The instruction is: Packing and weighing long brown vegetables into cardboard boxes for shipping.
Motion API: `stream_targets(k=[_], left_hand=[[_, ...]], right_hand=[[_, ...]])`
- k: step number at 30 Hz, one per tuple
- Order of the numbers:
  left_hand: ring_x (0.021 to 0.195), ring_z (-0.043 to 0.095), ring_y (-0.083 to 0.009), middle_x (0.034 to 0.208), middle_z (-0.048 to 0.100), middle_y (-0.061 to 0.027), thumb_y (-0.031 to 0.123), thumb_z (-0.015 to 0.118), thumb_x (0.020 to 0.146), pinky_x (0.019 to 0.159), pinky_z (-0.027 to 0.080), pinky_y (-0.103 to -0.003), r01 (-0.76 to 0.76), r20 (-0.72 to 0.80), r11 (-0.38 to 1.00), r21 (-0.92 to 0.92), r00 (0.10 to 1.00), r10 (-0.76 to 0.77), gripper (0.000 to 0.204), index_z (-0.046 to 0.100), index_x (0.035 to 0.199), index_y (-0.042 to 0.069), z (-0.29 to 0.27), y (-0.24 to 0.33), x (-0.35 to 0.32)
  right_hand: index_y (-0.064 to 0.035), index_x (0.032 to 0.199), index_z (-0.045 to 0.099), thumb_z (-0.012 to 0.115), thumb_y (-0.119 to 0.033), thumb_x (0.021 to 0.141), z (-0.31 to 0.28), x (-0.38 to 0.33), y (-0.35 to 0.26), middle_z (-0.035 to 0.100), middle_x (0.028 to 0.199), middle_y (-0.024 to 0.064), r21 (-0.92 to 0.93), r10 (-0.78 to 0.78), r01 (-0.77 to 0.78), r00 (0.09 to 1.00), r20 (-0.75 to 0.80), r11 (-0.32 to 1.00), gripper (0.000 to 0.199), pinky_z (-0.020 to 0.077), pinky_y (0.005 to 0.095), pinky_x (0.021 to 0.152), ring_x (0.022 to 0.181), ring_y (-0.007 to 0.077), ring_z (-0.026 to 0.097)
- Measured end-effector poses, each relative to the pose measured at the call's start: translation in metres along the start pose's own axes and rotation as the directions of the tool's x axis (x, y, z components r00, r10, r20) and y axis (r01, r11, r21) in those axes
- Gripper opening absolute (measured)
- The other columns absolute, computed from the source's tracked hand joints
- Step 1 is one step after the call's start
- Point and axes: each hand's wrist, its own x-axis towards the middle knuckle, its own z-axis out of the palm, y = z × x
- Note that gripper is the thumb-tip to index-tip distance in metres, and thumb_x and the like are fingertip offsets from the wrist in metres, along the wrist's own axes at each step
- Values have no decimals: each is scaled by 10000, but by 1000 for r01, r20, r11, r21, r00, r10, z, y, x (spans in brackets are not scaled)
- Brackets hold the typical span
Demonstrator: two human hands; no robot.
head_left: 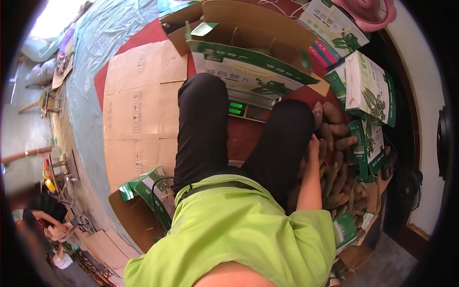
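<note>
Reaching down at three o'clock, the right hand point(313, 143) is touching a pile of brown sweet potatoes point(337, 179) beside the person's black-trousered knee point(287, 124). I cannot tell whether its fingers are clenched or loose. The left hand is hiding from view. A green-and-white box point(248, 71) is sitting at twelve o'clock.

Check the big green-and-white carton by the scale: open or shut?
Open: the carton's brown top flaps stand spread apart, showing the inside. The contents cannot be told.
</note>
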Motion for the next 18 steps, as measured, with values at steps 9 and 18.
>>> stream_targets(k=[9, 18], left_hand=[[742, 614, -351, 783, 643, -173, 273, 617, 757, 660, 482, -434, -30, 243, 996, 82, 970, 9, 229, 669, 791, 53, -63, 30, 39], [777, 626, -348, 816, 655, -170, 282, 599, 756, 687, 494, -421, -8, 461, 986, 167, 884, -71, 251, 685, 841, 63, -168, 67, 65]], right_hand=[[-22, 1126, 599, 623, -158, 837, 0, 39, -35, 637, 938, 47, -77, -88, 86, 996, -20, 993, 321, 481, 253, 665, 804, 116, 591], [-25, 1168, 541, 578, -150, 879, 58, 69, -146, 592, 1064, 74, 198, -46, 21, 992, 119, 980, 317, 498, 289, 740, 898, 181, 586]])
